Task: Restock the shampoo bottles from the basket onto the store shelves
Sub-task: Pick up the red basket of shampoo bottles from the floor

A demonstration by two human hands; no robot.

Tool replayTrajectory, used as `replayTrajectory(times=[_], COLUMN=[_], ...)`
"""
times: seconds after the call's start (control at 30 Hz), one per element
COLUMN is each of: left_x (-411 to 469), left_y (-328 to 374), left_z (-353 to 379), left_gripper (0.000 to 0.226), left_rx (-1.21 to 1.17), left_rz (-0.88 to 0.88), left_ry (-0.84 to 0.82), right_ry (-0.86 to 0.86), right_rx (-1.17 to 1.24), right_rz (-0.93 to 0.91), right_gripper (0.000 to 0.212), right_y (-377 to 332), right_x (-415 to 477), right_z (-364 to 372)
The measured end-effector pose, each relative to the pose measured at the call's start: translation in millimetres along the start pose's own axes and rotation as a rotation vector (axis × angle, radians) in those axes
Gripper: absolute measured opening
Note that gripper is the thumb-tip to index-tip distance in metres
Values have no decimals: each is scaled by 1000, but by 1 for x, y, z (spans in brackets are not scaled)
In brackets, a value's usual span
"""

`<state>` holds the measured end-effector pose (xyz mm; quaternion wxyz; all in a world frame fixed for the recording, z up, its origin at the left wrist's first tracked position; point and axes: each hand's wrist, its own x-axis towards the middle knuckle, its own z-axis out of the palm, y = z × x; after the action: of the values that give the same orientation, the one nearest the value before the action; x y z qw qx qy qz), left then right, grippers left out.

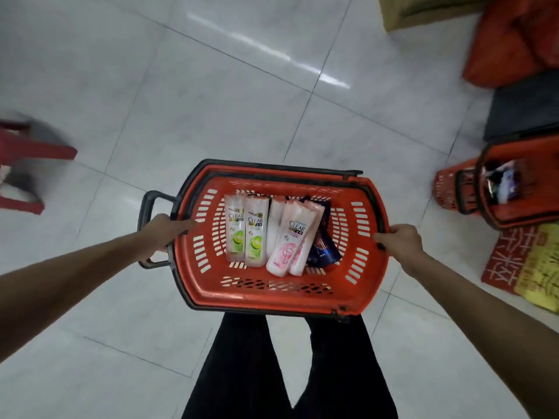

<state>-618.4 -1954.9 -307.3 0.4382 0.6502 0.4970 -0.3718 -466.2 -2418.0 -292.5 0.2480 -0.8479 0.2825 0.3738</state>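
I hold a red plastic basket (pixel 263 293) level in front of my legs, above the tiled floor. My left hand (pixel 165 229) grips its left rim beside the dark pull handle. My right hand (pixel 399 240) grips the right rim. Inside lie two white shampoo bottles with green labels (pixel 245 232), several white bottles with pink labels (pixel 292 237), and a dark blue pack (pixel 323 252) partly hidden under them. No shelf is in view.
Another red basket (pixel 514 189) with goods stands on the floor at the right, next to a red and yellow mat (pixel 526 267). A red stool (pixel 27 164) is at the left edge. Cardboard and an orange bag (pixel 514 40) sit at the top right.
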Motion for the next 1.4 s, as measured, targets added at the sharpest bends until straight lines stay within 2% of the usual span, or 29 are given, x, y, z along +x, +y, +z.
replayTrajectory(times=[0.07, 0.1, 0.17, 0.4, 0.47, 0.7, 0.87, 0.9, 1.07, 1.23, 1.4], left_x=[-46, -45, -93, -117, -121, -105, -88, -90, -68, -36, 22], left_y=[-19, -20, -54, -91, -107, -113, -100, -98, -82, -68, -56], left_z=[-52, -52, -122, -165, -201, -264, -326, -326, -385, -429, -508], left_gripper=[33, 31, 27, 25, 25, 25, 26, 27, 35, 37, 33], left_rx=[-75, -80, -190, -342, -436, -601, -735, -750, -869, -902, -936], left_rz=[-20, -15, -19, -75, -109, -201, -319, -318, -363, -344, -305], left_ry=[19, 21, 77, 142, 194, 271, 331, 331, 351, 409, 420], right_ry=[-24, -12, -9, 0, -38, -102, -177, -179, -223, -211, -164], right_rx=[-57, -33, -97, -227, -296, -417, -598, -608, -714, -776, -775], right_rz=[-68, -65, -163, -260, -341, -448, -591, -609, -718, -765, -725], right_gripper=[20, 19, 18, 15, 15, 19, 20, 21, 26, 27, 32], right_y=[-58, -60, -133, -211, -264, -380, -521, -527, -643, -726, -799], right_x=[-46, -49, -113, -147, -163, -158, -150, -149, -153, -161, -167], right_z=[-4, -7, 8, 36, 66, 131, 189, 191, 236, 272, 318])
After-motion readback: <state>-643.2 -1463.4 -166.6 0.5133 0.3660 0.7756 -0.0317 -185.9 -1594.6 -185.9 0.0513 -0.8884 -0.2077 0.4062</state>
